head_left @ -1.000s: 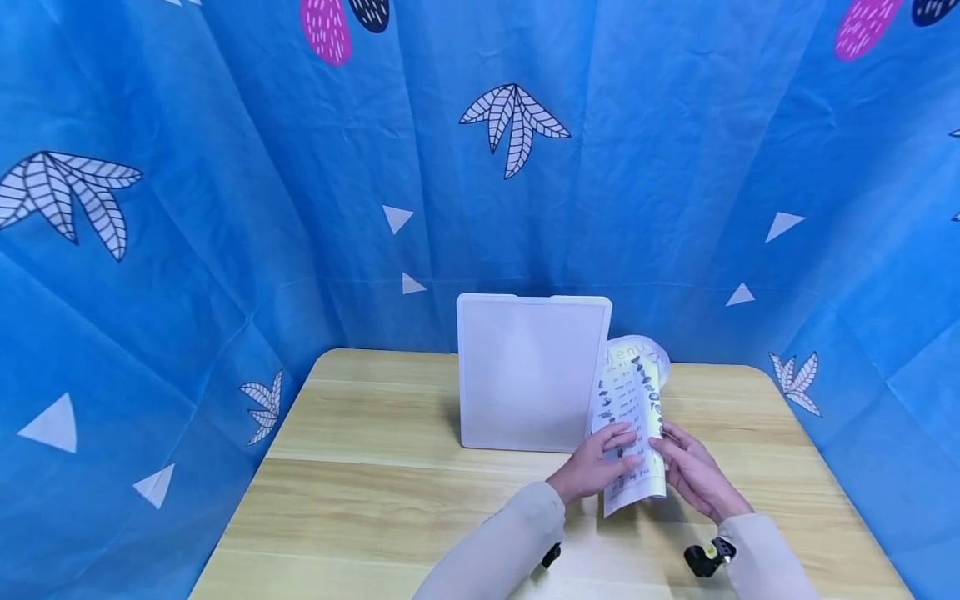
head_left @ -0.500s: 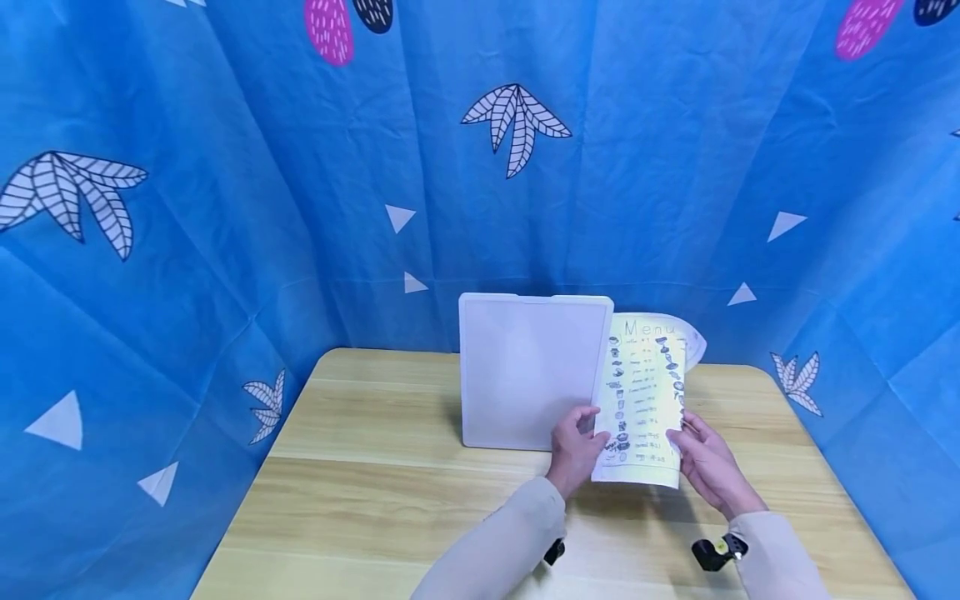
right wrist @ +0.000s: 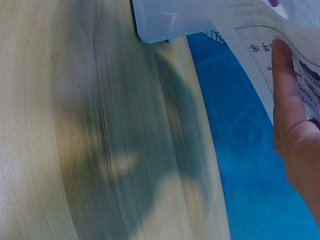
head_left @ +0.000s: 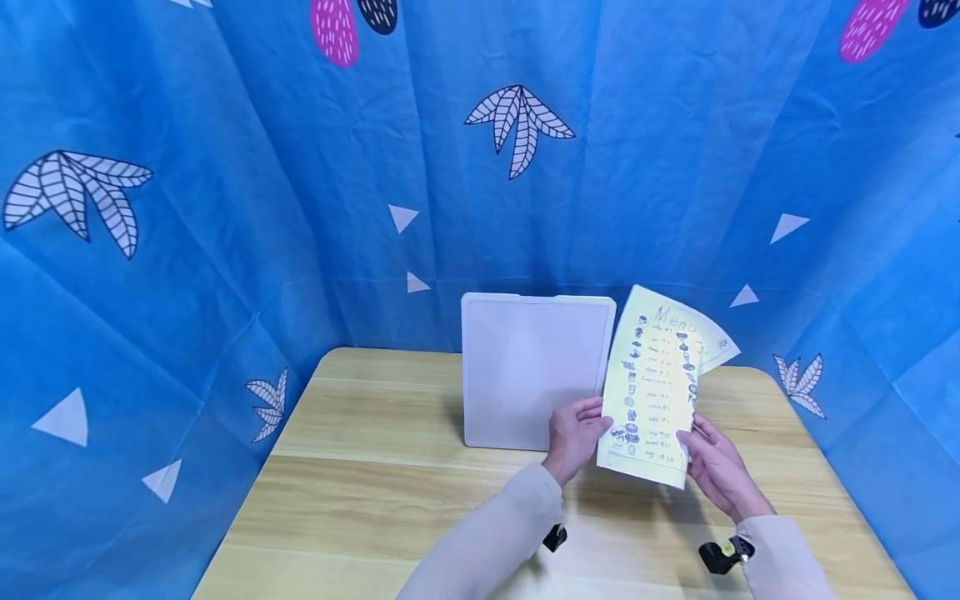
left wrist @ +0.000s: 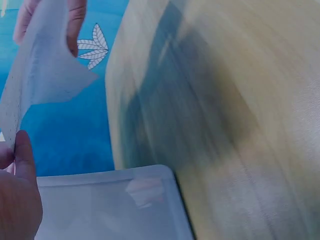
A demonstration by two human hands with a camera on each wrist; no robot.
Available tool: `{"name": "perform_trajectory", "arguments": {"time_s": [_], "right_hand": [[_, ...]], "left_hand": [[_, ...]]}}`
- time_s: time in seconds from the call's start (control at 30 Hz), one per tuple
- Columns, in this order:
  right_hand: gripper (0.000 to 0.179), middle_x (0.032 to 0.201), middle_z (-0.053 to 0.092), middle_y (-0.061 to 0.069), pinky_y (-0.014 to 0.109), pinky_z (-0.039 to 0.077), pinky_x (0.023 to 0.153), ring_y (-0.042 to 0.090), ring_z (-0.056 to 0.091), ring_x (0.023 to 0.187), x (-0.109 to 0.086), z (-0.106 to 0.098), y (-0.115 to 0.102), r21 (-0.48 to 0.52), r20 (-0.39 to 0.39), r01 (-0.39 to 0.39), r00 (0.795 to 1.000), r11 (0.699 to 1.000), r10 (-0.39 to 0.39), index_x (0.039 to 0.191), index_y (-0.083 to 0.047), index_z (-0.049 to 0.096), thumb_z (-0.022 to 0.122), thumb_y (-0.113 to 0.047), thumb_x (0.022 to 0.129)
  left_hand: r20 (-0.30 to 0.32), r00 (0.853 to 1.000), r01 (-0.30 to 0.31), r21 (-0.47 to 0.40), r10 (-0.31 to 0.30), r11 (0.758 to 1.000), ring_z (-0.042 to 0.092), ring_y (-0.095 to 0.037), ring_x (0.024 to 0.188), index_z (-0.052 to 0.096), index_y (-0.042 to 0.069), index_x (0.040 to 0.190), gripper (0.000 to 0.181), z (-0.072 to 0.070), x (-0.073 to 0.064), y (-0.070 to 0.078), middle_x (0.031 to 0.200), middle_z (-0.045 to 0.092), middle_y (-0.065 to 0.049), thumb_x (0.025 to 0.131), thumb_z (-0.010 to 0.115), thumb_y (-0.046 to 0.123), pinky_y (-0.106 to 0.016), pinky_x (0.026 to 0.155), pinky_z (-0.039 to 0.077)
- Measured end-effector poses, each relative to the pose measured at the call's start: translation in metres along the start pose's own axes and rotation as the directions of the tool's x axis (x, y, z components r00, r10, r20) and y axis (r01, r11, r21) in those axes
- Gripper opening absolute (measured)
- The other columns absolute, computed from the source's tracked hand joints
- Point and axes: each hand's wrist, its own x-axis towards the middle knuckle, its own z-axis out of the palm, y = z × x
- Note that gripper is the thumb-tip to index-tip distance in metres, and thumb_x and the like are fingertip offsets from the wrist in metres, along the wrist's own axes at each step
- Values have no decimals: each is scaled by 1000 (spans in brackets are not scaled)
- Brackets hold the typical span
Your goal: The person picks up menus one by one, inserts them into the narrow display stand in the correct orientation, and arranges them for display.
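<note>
A handwritten paper menu (head_left: 652, 400) with small drawings down both sides is held up over the table, its top leaning right. My left hand (head_left: 576, 433) pinches its lower left edge between thumb and fingers. On the lower right edge, my right hand (head_left: 716, 467) grips the paper with the thumb in front. A further paper corner (head_left: 722, 346) sticks out behind at the upper right; whether it is a fold or a second sheet, I cannot tell. In the left wrist view the paper (left wrist: 50, 65) shows its curved back. Writing shows on the paper (right wrist: 257, 60) in the right wrist view.
A white rectangular board (head_left: 532, 367) with a raised rim stands upright at the back, just left of the menu. The wooden table (head_left: 360, 492) reaches back to a blue patterned curtain (head_left: 637, 192), which also hangs at both sides.
The menu has gone from curled to spread flatter, rising and tilting to the right. My left hand has shifted from across the sheet to its left edge; the right hand moved slightly right.
</note>
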Motion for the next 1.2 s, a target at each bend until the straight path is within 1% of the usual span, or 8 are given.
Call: {"name": "perform_trajectory", "arguments": {"time_s": [0.1,0.33,0.47,0.63,0.8,0.97,1.1,1.2], "right_hand": [[29,113,69,-10,29,57,79,9,68,99,1,-1,1,16,20,0,1000,1000,0,131,-19,36,46,-8,106],[27,116,69,-9,33,56,81,7,64,106,4,-2,3,40,79,27,996,999,-30,125,-29,54,45,-12,107],[28,118,68,-10,34,56,83,8,64,108,7,0,2,30,85,34,996,999,-37,124,-31,58,45,-13,108],[27,120,65,-12,33,56,85,7,63,110,12,0,0,17,69,44,997,999,-45,122,-31,60,46,-13,107],[25,120,65,-12,32,56,86,6,62,110,17,-3,-3,16,63,45,997,999,-46,122,-29,58,47,-12,107],[23,117,67,-10,31,57,85,6,63,107,22,-4,-7,18,41,51,998,999,-52,121,-27,57,50,-12,106],[24,108,70,-8,27,56,80,6,65,98,25,-2,-8,40,-3,86,996,995,-86,113,-25,65,51,-8,104],[23,97,71,-5,25,56,76,7,66,89,26,0,-8,66,-65,112,992,991,-108,101,-21,71,55,-5,102]], "left_hand": [[13,999,-33,-3,33,999,73,-15,88,75,4,109,30,0,0,7,95,76,-6,81,78,-5,-23,77,58],[64,993,-95,-112,103,989,73,-16,93,73,2,113,32,-5,-2,26,101,75,-8,83,76,-7,-23,80,57],[90,985,-135,-140,148,981,73,-18,93,72,0,115,32,-12,-3,37,103,75,-11,84,75,-6,-24,80,57],[101,982,-146,-145,161,979,73,-20,93,71,-1,116,32,-23,-3,44,104,74,-13,84,75,-6,-24,81,57],[101,983,-138,-135,153,981,73,-20,93,71,-2,117,33,-35,-4,45,103,74,-12,84,75,-7,-26,81,57],[112,980,-151,-124,165,981,73,-20,94,71,-2,117,33,-44,-4,46,105,74,-13,85,75,-5,-26,81,57],[110,978,-164,-103,176,981,73,-19,93,71,-2,116,32,-49,-4,45,104,74,-12,85,76,-4,-25,80,57],[107,976,-181,-93,191,979,73,-20,93,71,-2,116,32,-53,-4,47,103,74,-13,84,76,-4,-26,80,57]]}}
